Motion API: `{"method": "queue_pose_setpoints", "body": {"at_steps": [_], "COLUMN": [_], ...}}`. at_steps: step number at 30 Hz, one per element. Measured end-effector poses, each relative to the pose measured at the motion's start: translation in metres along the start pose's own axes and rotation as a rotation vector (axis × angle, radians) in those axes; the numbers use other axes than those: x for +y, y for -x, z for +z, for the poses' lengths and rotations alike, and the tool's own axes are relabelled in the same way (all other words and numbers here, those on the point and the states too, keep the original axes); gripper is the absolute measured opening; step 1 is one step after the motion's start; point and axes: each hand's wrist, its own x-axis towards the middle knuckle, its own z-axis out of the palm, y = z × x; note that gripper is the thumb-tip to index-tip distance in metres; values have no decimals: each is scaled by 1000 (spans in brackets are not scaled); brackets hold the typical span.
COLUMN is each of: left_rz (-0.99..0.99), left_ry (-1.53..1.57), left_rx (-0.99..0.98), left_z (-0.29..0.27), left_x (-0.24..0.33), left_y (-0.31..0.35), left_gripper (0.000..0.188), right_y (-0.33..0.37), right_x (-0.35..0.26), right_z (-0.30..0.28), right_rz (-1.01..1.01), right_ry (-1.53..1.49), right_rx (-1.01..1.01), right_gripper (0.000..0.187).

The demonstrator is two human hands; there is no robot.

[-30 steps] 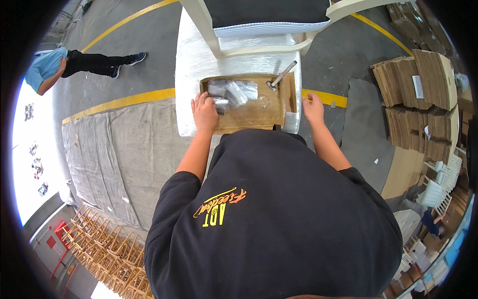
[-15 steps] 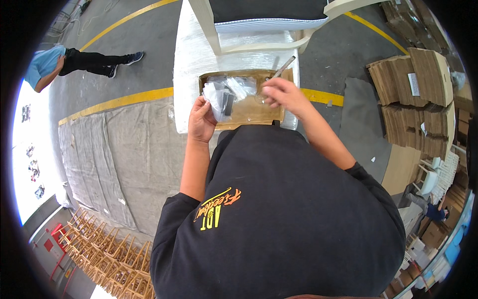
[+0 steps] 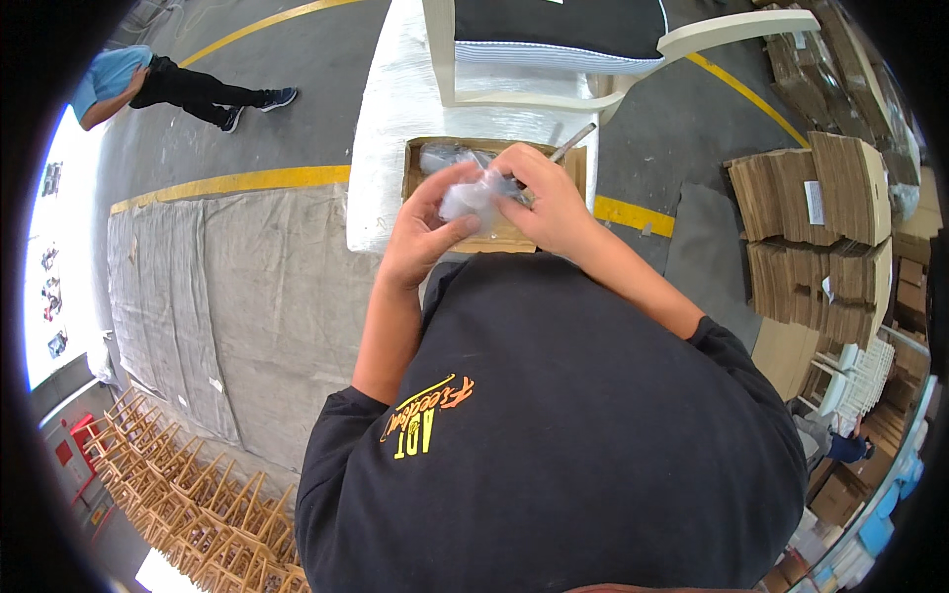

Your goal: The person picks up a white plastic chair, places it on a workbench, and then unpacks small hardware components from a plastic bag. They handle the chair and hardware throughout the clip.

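Between my hands is a crumpled clear plastic bag [image 3: 471, 201], held above a shallow cardboard box [image 3: 412, 163]. My left hand [image 3: 419, 235] is closed on the bag's left side, thumb below and fingers above. My right hand [image 3: 556, 206] pinches its right side. What the bag contains is too blurred to make out. More clear plastic packets [image 3: 442, 156] lie in the box, partly hidden by my hands. A slim pen-like stick [image 3: 575, 141] juts up past my right hand; I cannot tell whether it is held or resting on the box.
The box sits on a white plastic-wrapped surface [image 3: 376, 188]. A pale wooden chair frame with a dark seat [image 3: 559, 25] stands at its far end. Stacked cardboard [image 3: 791, 198] is at right, wooden frames [image 3: 198, 494] at lower left. A person [image 3: 178, 84] stands far left.
My right hand has moved left and taken hold of the bag. My left hand has shifted a little right with it. The view has shifted slightly.
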Motion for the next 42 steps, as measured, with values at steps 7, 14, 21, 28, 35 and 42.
{"method": "queue_pose_setpoints", "body": {"at_steps": [7,14,21,28,35,42], "left_rz": [449,629,590,-154,-488,-389], "left_ry": [-717,-579,-816,-152,-22,-37], "left_rx": [53,183,97,137,27,48], "left_z": [7,32,37,21,19,20], "left_x": [26,41,34,2,-11,-38], "left_y": [4,11,14,11,4,-7], "left_gripper": [50,71,53,28,25,22], "right_y": [9,14,19,24,24,20], "right_x": [-25,-38,-40,-7,18,42], "right_z": [-11,-13,-9,14,17,18], "right_rz": [-278,-401,21,602,610,605], "right_ry": [123,116,-10,-592,-631,-574], "right_rx": [141,294,98,31,6,-28], "right_gripper": [32,36,27,26,17,18]}}
